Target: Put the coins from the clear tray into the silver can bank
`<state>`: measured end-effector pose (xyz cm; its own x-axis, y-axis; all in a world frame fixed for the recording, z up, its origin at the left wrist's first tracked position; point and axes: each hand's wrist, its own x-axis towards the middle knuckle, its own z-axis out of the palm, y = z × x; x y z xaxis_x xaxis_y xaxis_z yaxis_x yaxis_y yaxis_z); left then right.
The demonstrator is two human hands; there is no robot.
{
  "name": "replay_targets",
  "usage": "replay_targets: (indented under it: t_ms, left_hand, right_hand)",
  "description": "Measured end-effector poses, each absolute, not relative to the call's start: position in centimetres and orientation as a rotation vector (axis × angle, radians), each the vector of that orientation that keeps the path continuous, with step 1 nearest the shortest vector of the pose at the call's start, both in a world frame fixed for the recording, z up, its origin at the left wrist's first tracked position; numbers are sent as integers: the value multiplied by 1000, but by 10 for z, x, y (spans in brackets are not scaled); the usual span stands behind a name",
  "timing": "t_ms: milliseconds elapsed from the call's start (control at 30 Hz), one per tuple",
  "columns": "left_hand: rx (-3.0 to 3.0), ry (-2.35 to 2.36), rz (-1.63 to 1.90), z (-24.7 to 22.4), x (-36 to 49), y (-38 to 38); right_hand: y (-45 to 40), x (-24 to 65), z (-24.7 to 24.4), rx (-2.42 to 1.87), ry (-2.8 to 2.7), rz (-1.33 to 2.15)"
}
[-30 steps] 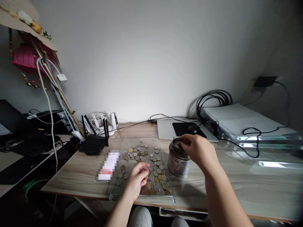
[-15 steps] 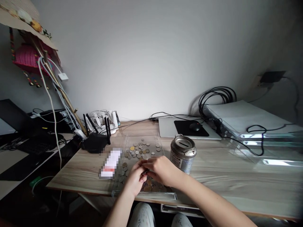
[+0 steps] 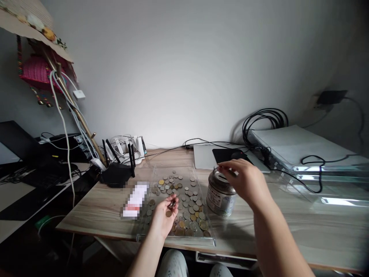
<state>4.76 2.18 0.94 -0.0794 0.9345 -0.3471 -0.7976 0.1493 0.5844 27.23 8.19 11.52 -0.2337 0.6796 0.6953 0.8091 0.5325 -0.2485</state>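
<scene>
Many coins [image 3: 191, 210] lie spread over a clear plastic tray [image 3: 186, 168] on the wooden table. Above the tray's left part, my left hand [image 3: 165, 215] is palm up, its fingers curled round a few coins [image 3: 172, 204]; one coin rests on the palm. A metal can [image 3: 220, 200] with a slotted lid stands right of the tray. Over its lid is my right hand [image 3: 245, 179], thumb and fingertips pinched together near the slot. Whatever the pinch holds, if anything, is too small to make out.
Left of the tray lie a blurred paper [image 3: 135, 200] and a black router [image 3: 117, 174]. Behind the can are a silver panel [image 3: 201, 156] and a black pad [image 3: 220, 155]. Clear plastic sheets [image 3: 325, 173] and coiled black cable [image 3: 245, 130] are at right.
My right hand has left my left hand and moved right, over the can's lid. My left palm has come into view with coins in it, and more coins on the tray are uncovered.
</scene>
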Motion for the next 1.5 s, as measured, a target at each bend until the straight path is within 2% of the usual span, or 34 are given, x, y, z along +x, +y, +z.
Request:
replay_targets:
  t_ms: [133,300,500,700,867,1000,1100,1267,1400,1500]
  left_hand:
    - [227,789,1493,9,49,21]
    - [297,747,1474,11,50,18]
    - [320,705,1445,10,48,18]
    - [329,685,1397,10,47,19]
    - [342,715,1342,14,47,17]
    - [301,682,1387,12,50,18]
    - [355,687,1459,8,51,19]
    - [440,666,1446,6,48,18]
    - [444,716,1457,8,48,17]
    - [443,774,1470,8,49,17]
  right_hand:
    - [93,292,110,-1488,-1997,-182]
    - [95,290,104,-1485,-2013,-178]
    - [76,261,113,-1097,-2016,-221]
    - [42,186,75,-496,-2703,82]
    - [39,159,44,-477,-2812,28]
    - [41,163,52,-483,-2785,23]
    - [49,189,76,-605,-2578,7]
    - [77,263,115,-1154,-2056,-122]
    - [95,292,113,-1470,-2090,-163]
    - [94,288,109,-1470,-2109,-195]
